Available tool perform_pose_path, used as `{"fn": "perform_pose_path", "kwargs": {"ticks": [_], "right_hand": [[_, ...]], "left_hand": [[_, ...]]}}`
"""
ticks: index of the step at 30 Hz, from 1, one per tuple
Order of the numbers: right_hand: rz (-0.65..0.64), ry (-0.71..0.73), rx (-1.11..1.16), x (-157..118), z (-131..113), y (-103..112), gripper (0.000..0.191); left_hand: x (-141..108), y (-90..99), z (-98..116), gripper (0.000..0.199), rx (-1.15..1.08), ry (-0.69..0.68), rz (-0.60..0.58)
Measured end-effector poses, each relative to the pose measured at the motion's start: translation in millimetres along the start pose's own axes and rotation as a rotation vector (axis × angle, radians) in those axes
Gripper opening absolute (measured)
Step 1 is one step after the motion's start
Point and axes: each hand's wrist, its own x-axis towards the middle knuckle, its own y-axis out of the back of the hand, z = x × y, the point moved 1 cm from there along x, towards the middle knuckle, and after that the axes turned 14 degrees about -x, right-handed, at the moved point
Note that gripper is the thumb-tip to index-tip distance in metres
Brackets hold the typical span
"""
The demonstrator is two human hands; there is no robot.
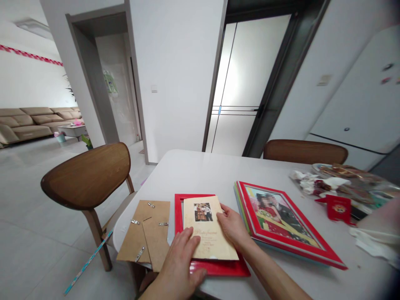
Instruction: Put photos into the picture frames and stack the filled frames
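One big tiled living space is being shown here, with a beige sectional sofa [31, 123] being kept way off at the upper left and a tall white fridge [353, 91] being squeezed in at the upper right. A white table [203, 175] is taking up the lower middle, and two wooden chairs are being parked around it: a near chair [86, 175] at the left and a far chair [304, 152] at the top edge.

On the right of the table, a stack of framed pictures [290, 250] is being topped by a red frame with a blurred photo. Just past it, a pile of plastic wrappers [309, 183] and a small red envelope [339, 208] are being left lying around.

Center-bottom, an empty-looking red photo frame [218, 268] is being covered by a cream photo card [209, 229], and that card is being touched by both hands. It's being pressed by the left hand [179, 256], open and flat near the lower left edge, while the right hand [233, 225] is being rested open at the right edge, so nothing is being gripped. A brown backing board [156, 216] with small metal clips [151, 205] is being left just beside the frame, on the left.
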Motion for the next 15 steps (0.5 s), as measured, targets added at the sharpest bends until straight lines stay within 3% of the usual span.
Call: {"fn": "perform_pose_path", "kwargs": {"ticks": [7, 9, 13, 15], "right_hand": [[0.128, 0.186, -0.593, 6, -10, 3, 0.034], [0.159, 0.18, -0.654, 5, -12, 3, 0.028], [0.233, 0.155, -0.797, -11, -19, -1, 0.026], [0.23, 0.239, -0.836, -25, -27, 5, 0.033]], "left_hand": [[3, 6.7, 7, 0.042, 0.179, -0.087, -0.128], [3, 5.7, 8, 0.034, 0.243, -0.104, -0.145], [3, 2.5, 1, 0.013, 0.39, -0.22, -0.1], [6, 2.2, -6, 0.011, 0.438, -0.324, -0.064]]}}
